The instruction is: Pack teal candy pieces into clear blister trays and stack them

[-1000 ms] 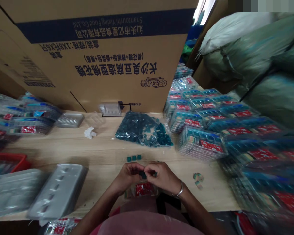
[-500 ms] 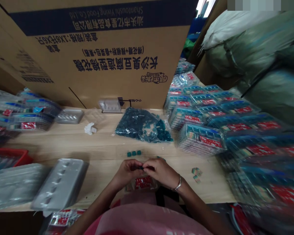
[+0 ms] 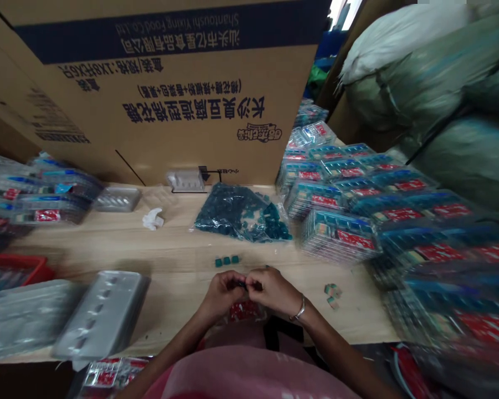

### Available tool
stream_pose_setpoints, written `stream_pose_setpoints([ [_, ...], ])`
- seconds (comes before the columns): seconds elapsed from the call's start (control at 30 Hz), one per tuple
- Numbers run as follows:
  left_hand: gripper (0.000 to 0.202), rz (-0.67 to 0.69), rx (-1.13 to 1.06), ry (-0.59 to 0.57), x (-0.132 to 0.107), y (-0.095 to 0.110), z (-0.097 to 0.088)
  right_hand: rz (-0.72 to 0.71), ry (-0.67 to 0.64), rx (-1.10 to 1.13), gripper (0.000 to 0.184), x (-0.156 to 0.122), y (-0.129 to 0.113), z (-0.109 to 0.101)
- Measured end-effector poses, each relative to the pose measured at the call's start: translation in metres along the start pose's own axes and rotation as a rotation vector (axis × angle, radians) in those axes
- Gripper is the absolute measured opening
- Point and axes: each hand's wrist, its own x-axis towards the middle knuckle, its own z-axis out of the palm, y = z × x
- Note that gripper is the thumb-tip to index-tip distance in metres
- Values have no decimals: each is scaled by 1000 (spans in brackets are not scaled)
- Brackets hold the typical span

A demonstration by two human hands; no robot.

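L hand (image 3: 222, 293) & R hand (image 3: 274, 291) both curled, fingertips pinching a small dark teal piece (image 3: 245, 285) btwn them; exact shape hidden. Metal bangle (image 3: 299, 310) on R wrist. Under hands, clear blister pack (image 3: 243, 311) w/ red print. Just ahead, 3 glossy teal cubes (image 3: 227, 261) on pale wood table (image 3: 170, 255); beyond, crinkly plastic bag (image 3: 241, 216) of teal bits. R, stacked packs (image 3: 336, 235); L, dull silver trays (image 3: 102, 313).

We note a large cardboard carton (image 3: 149, 100) with upside-down blue Chinese print behind the wooden tabletop (image 3: 178, 293). Clear blister packs (image 3: 339, 237) with red labels pile up at right, pale green sacks (image 3: 453, 94) beyond. Silver trays (image 3: 102, 313) lie left, near a red basket (image 3: 23, 267).
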Motion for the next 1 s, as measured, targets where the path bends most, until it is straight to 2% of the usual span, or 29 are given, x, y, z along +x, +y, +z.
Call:
stream_pose_setpoints([
  [0.2,18,11,-37,40,1,-5,1,49,158,124,11,-2,7,15],
  [0.37,12,33,-58,100,1,-7,3,23,223,181,10,-3,4,21],
  [0.43,9,31,-94,141,-1,-6,3,27,234,294,10,-3,5,25],
  [0.57,14,50,-176,208,-10,-5,-2,97,208,664,17,-1,12,37],
  [0.7,28,80,-192,262,-23,-12,-14,104,87,788,22,5,12,49],
  [0.8,29,87,-88,225,-31,-14,-28,73,-18,807,20,15,5,50],
  [0.9,24,169,161,218,-32,-8,-49,-47,-107,778,16,32,-3,46],
  [1.0,18,217,414,267,-23,-4,-74,-212,-59,538,5,58,-7,43],
])
